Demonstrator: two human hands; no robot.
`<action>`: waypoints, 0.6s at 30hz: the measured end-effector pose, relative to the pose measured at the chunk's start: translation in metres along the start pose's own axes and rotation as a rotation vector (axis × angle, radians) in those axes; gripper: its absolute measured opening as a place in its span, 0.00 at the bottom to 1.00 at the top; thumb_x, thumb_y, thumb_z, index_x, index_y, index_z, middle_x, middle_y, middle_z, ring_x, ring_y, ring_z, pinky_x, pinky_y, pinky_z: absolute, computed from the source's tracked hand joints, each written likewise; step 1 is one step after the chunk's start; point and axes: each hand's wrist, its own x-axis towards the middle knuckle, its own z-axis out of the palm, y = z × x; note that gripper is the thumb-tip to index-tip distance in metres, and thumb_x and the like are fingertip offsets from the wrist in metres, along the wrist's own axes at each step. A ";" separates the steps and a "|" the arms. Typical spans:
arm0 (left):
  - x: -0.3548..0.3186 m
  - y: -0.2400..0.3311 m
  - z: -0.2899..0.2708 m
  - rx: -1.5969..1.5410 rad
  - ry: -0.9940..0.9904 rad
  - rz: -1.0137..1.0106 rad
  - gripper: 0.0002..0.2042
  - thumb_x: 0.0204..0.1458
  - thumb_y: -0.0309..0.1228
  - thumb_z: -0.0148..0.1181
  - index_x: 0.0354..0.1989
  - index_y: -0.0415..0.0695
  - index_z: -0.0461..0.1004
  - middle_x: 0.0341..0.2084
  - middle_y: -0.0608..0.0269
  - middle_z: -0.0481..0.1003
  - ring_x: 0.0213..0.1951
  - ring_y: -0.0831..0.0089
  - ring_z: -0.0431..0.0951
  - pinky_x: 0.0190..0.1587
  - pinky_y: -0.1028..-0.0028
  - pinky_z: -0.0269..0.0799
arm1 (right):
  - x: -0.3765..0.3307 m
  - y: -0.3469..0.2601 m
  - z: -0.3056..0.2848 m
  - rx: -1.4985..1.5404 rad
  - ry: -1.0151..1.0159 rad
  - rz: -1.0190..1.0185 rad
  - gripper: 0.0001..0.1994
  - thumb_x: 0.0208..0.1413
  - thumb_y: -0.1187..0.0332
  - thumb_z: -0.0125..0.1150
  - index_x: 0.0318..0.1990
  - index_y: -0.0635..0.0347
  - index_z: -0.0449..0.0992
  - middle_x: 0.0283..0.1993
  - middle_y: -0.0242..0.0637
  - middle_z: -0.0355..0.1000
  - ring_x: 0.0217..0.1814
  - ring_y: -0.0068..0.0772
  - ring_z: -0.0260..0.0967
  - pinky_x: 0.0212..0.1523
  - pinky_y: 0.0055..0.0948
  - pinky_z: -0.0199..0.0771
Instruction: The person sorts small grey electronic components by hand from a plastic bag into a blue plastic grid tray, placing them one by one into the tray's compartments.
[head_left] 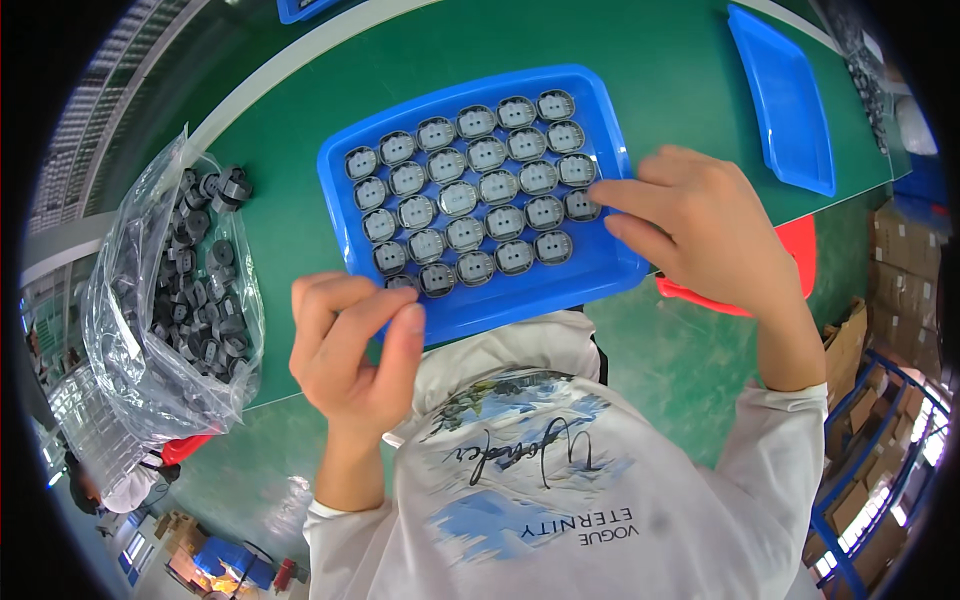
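Rightward, cartons (900, 250) beyond green table (680, 100) with tray (600, 270)

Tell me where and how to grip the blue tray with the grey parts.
Likely best by the raised rim at the left and right ends of the blue tray, coming in from outside on both sides. The rim runs round the tray, while grey parts cover most of its floor, leaving little room inside.

The desk (680, 90) lies open between the filled blue tray (530, 290) and the bare blue tray (790, 110) rightward; a plastic bag (125, 340) narrows the left gap. The left hand (352, 355) blocks the filled blue tray's near-left corner.
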 end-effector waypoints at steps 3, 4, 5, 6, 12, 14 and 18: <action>-0.012 -0.003 -0.005 -0.017 0.054 -0.105 0.05 0.44 0.21 0.69 0.31 0.37 0.81 0.27 0.61 0.74 0.33 0.65 0.71 0.34 0.70 0.66 | -0.001 -0.002 0.002 -0.041 -0.038 -0.015 0.11 0.52 0.66 0.69 0.43 0.53 0.84 0.25 0.34 0.69 0.30 0.40 0.69 0.30 0.39 0.70; -0.017 -0.005 -0.005 -0.015 0.056 -0.106 0.05 0.44 0.21 0.69 0.31 0.37 0.81 0.27 0.61 0.74 0.33 0.65 0.71 0.34 0.70 0.66 | -0.001 -0.004 0.003 -0.047 -0.039 -0.021 0.10 0.53 0.65 0.68 0.43 0.52 0.84 0.24 0.33 0.68 0.29 0.39 0.69 0.30 0.39 0.70; -0.021 -0.007 -0.004 -0.033 0.086 -0.155 0.05 0.45 0.21 0.68 0.31 0.37 0.81 0.27 0.61 0.74 0.33 0.65 0.71 0.34 0.70 0.66 | 0.001 -0.005 0.004 -0.048 -0.040 -0.023 0.10 0.53 0.65 0.68 0.43 0.52 0.84 0.24 0.33 0.68 0.29 0.39 0.69 0.30 0.39 0.70; -0.024 -0.008 -0.004 -0.050 0.115 -0.202 0.04 0.46 0.21 0.68 0.30 0.36 0.81 0.27 0.61 0.74 0.33 0.65 0.70 0.34 0.70 0.65 | 0.003 -0.007 0.005 -0.071 -0.068 -0.006 0.11 0.53 0.64 0.68 0.43 0.52 0.84 0.23 0.33 0.69 0.30 0.39 0.70 0.30 0.39 0.70; -0.024 -0.007 -0.005 -0.051 0.127 -0.190 0.04 0.46 0.21 0.67 0.31 0.36 0.81 0.27 0.60 0.74 0.33 0.65 0.70 0.34 0.70 0.65 | 0.002 -0.012 0.009 -0.140 -0.116 0.027 0.12 0.54 0.62 0.67 0.45 0.51 0.85 0.23 0.34 0.71 0.30 0.39 0.71 0.30 0.39 0.71; -0.022 -0.007 -0.003 -0.072 0.129 -0.157 0.04 0.46 0.21 0.67 0.31 0.36 0.81 0.27 0.60 0.74 0.33 0.65 0.70 0.34 0.70 0.66 | 0.001 -0.011 0.010 -0.149 -0.122 0.038 0.12 0.54 0.62 0.67 0.46 0.51 0.84 0.24 0.35 0.71 0.30 0.39 0.71 0.30 0.40 0.72; -0.020 0.002 -0.003 -0.122 0.094 -0.077 0.07 0.44 0.22 0.68 0.33 0.36 0.81 0.27 0.60 0.74 0.33 0.64 0.71 0.34 0.68 0.66 | -0.014 -0.009 -0.005 0.312 0.005 0.194 0.25 0.56 0.57 0.67 0.58 0.60 0.77 0.24 0.31 0.70 0.28 0.27 0.69 0.27 0.29 0.67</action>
